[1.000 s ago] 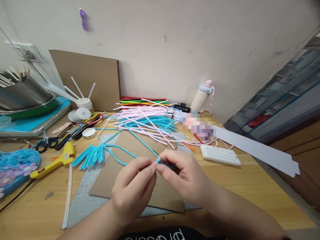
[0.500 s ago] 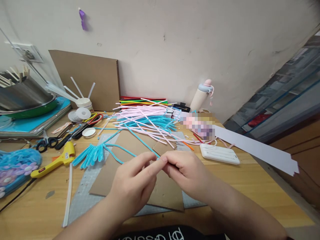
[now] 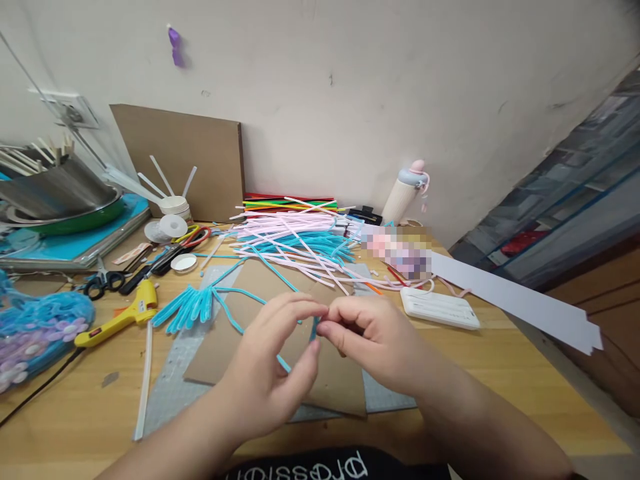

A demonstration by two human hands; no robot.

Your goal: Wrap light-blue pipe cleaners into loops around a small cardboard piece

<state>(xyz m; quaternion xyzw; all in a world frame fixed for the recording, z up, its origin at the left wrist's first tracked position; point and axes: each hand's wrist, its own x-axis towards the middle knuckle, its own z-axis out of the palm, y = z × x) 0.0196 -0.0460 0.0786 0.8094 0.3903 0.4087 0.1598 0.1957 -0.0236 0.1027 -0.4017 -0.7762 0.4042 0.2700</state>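
A blue pipe cleaner shows between my two hands above the cardboard sheet. My right hand is closed, pinching it between thumb and forefinger. My left hand curves round from the other side, its thumb tip at the lower end of the visible piece and its forefinger touching the right fingertips. Part of the pipe cleaner is hidden by the fingers. To the left lies a bundle of looped blue pipe cleaners, with long strands running toward my hands. Beneath are the cardboard sheet and a grey cutting mat.
Pink and blue pipe cleaners are heaped at the back. On the left lie a yellow glue gun, black scissors and a blue fuzzy piece with flowers. A white power strip and a bottle stand right.
My left thumb has dropped away from the forefinger, opening a gap where a short blue length now shows. My right hand keeps its pinch. The view has shifted slightly left.
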